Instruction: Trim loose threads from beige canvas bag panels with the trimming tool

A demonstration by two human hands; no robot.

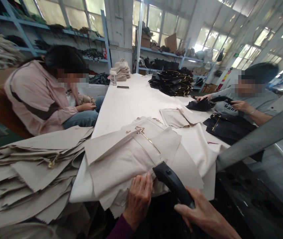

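My left hand [138, 198] is closed on the near edge of a beige fabric piece [121, 159] that carries a gold zipper [147, 138], at the table's front edge. My right hand [201, 214] grips a black handheld tool [173, 183] whose head presses against the same fabric edge, just right of my left hand. More beige pieces lie layered under and behind this one.
A stack of beige pieces [29, 169] sits at my left. The white table [131, 103] runs away from me with black pieces piled [172, 83] far off. One person sits at left [47, 93], another at right [251, 99] handling black fabric. A grey metal bar [258, 136] slants at right.
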